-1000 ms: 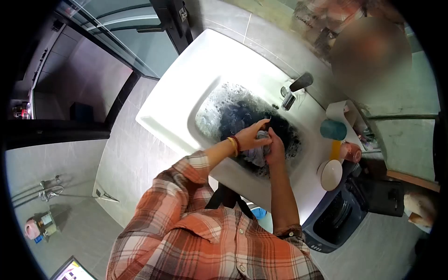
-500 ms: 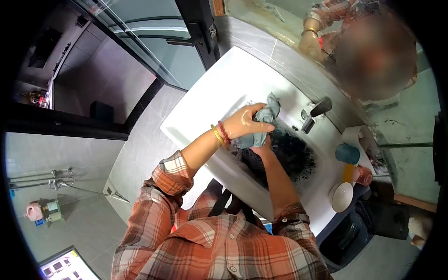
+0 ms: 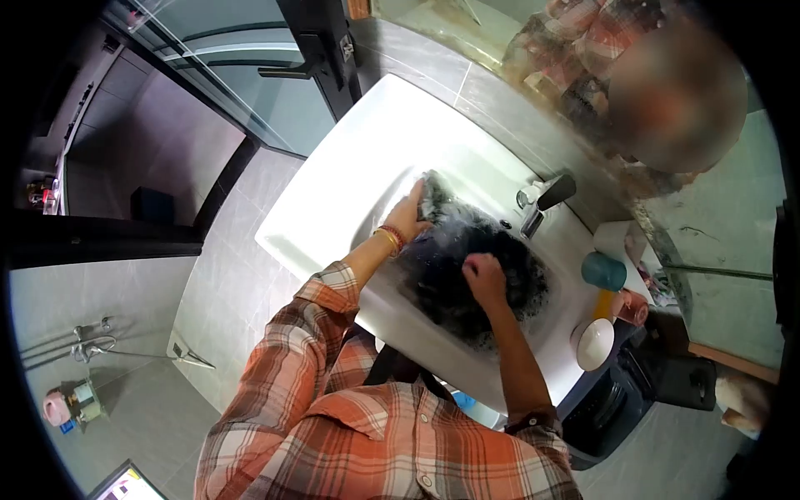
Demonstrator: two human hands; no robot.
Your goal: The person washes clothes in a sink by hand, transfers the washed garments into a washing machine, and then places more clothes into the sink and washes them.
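Note:
A white sink [image 3: 333, 192] holds dark, foamy water [image 3: 442, 283]. At its left side my left hand [image 3: 404, 219] is open, with fingers stretched along the basin wall and thumb apart. Beside those fingertips, a wet greyish cloth [image 3: 432, 193] lies partly under the suds, and I cannot tell whether the hand touches it. My right hand [image 3: 486, 279] is over the middle of the water, its fingers curled inward. Whatever it may hold is hidden. The dark mass beneath the surface is blurred.
A faucet [image 3: 546, 200] rises from the sink's back edge. On the right end stand a blue cup [image 3: 603, 271], a pink cup [image 3: 631, 307] and a white bowl [image 3: 594, 345]. A black bin [image 3: 604, 408] is below. A glass door [image 3: 242, 75] stands at upper left.
The grey cloth, held up between both hands before, is now down in the water. My hands have moved apart, the left to the basin's left side and the right over the middle.

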